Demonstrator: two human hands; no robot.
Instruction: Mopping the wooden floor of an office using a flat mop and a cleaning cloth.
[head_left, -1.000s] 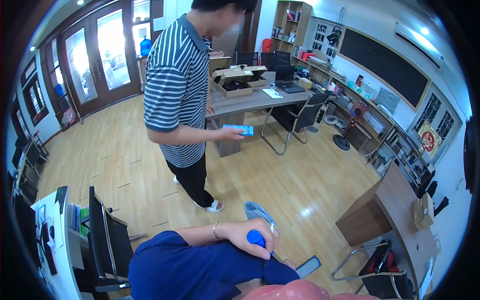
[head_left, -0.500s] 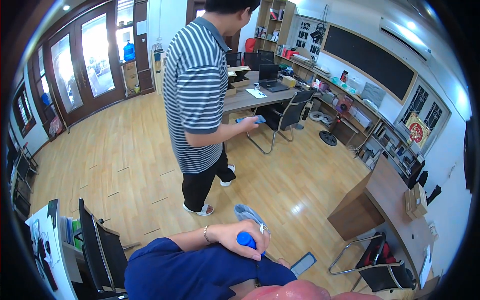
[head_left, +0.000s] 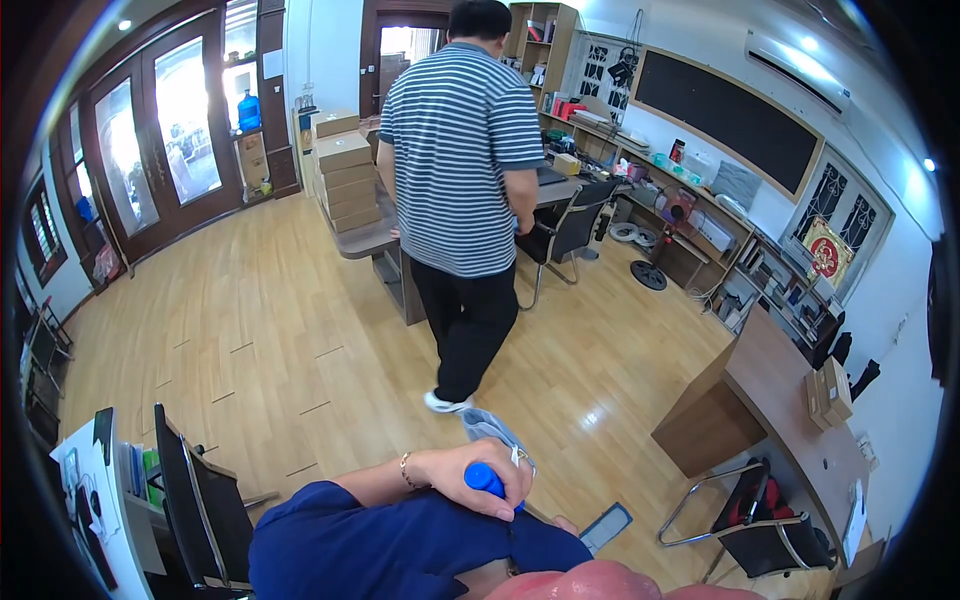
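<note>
My left hand (head_left: 478, 476), with a bracelet at the wrist, is closed around a blue cylindrical object (head_left: 484, 478) with a rounded cap-like end. The rest of that object is hidden by my fingers. Just beyond the knuckles, a grey folded piece that looks like fabric (head_left: 484, 427) sticks out. Of my right hand (head_left: 565, 523) only a bit of finger shows beyond my dark blue sleeve. Right beside it is a flat, rectangular blue-grey thing with a pale border (head_left: 606, 528); I cannot make out whether the fingers grip it.
A person in a striped shirt (head_left: 455, 165) stands ahead with their back to me, by a desk (head_left: 365, 240) stacked with cardboard boxes (head_left: 345, 180). Black chairs stand left (head_left: 190, 490) and right (head_left: 765, 545). A brown desk (head_left: 790, 400) is at right.
The person in stripes has turned away and stepped right and farther off, uncovering the stacked boxes. The phone in their hand no longer shows. My left hand keeps its hold, shifting slightly left.
</note>
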